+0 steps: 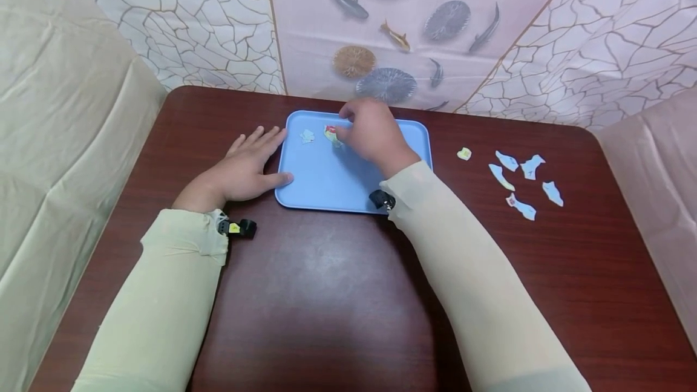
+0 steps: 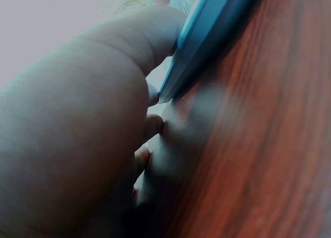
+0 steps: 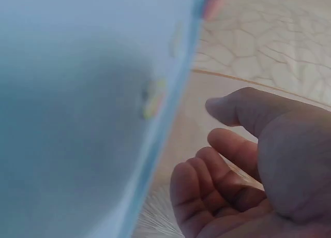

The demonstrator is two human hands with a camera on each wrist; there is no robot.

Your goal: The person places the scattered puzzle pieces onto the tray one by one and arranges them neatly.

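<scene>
A shallow blue tray (image 1: pixel 327 183) lies on the dark red-brown table. My left hand (image 1: pixel 245 168) rests at its left side with fingers spread, the thumb over the rim and the other fingertips near the edge. My right hand (image 1: pixel 376 135) hovers over the far part of the tray. In the right wrist view its fingers (image 3: pixel 199 194) are loosely bent, with nothing between them and the thumb. Close to that thumb, a red, yellow and pale green paper-like piece (image 1: pixel 330 134) lies in the tray. A pale blue piece (image 1: pixel 307 137) lies left of it.
Right of the tray, a small yellow piece (image 1: pixel 464 153) lies on the table (image 1: pixel 327 295). Several irregular pale blue pieces (image 1: pixel 532 166) are scattered farther right. A patterned cloth (image 1: pixel 305 47) hangs behind the table's far edge.
</scene>
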